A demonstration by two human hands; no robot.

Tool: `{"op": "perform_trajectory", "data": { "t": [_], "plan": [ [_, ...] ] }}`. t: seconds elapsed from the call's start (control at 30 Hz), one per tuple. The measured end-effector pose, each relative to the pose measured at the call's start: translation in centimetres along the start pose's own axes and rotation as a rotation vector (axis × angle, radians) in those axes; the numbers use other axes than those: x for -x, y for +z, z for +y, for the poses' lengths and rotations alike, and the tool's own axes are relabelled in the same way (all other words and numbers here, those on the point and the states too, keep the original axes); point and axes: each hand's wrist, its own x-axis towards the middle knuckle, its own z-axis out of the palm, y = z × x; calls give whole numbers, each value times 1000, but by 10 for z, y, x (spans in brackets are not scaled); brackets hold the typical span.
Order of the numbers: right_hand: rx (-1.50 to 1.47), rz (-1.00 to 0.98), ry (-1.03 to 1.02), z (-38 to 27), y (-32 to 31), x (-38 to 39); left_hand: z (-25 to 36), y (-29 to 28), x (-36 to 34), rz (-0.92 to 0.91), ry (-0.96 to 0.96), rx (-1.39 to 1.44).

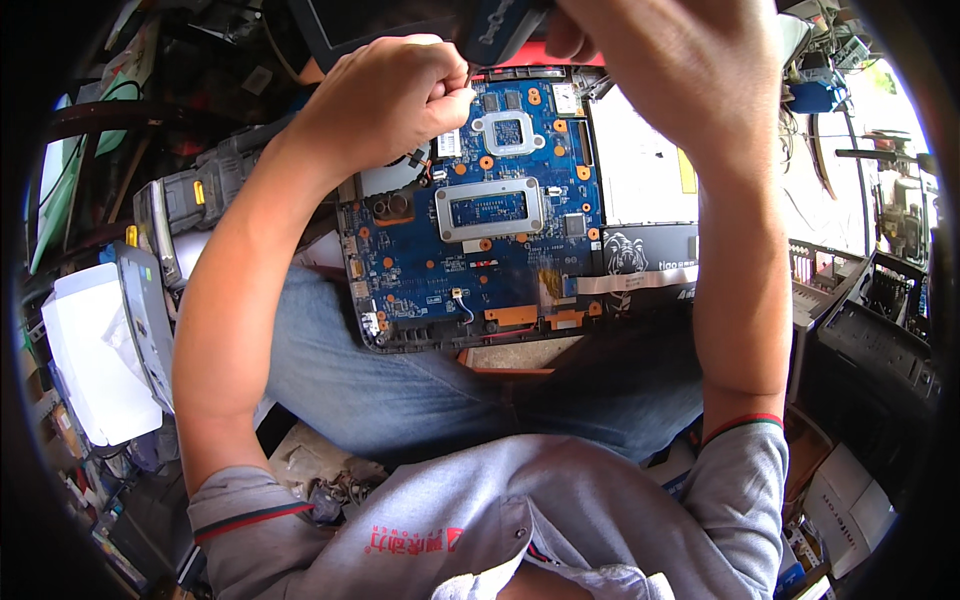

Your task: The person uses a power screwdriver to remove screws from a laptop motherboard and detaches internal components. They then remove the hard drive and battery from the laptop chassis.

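Across my lap lies an opened laptop base with a blue circuit board (400, 265), on which two silver metal frames (488, 209) surround chips. My left hand (405, 95) is closed over the board's far left edge, fingertips pinched together; what they hold, if anything, is hidden. My right hand (650, 70) reaches over the far right side, its fingers curled at a dark tool (500, 28) with pale lettering that looks like a powered screwdriver. The tool's lower end is beside my left fingertips. A white ribbon cable (640, 283) crosses to a black drive (650, 250) bearing a tiger drawing.
A dark screen-like panel (380, 20) stands beyond the laptop. To the left are a white box (95, 355) and a dark, rugged case (200, 195). Black equipment housings (880, 330) and a white carton (848, 510) crowd the right.
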Motion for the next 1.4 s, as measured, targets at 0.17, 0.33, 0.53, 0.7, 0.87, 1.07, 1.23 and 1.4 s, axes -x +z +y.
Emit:
{"op": "perform_trajectory", "data": {
  "t": [0.17, 0.33, 0.53, 0.7, 0.87, 1.07, 1.23, 1.4],
  "plan": [
    [-2, 273, -120, 11, -1, 2, -3, 6, 4, 74, 57, -64],
    [-251, 149, 24, -16, -86, 26, 2, 4, -2, 40, 52, -137],
    [-290, 481, 173, 15, -148, 92, 6, 0, -5, -41, -18, -193],
    [-490, 617, 287, 37, -168, 135, 12, -4, -5, -73, -37, -266],
    [-456, 792, 366, 41, -176, 153, 18, -8, -3, -100, -57, -272],
    [-439, 764, 357, 44, -198, 173, 23, -11, -4, -129, -86, -263],
    [-277, 959, 401, 34, -181, 164, 23, -10, -2, -135, -88, -266],
    [-263, 973, 438, 28, -173, 159, 25, -3, 3, -58, -76, -249]
  ]
}}
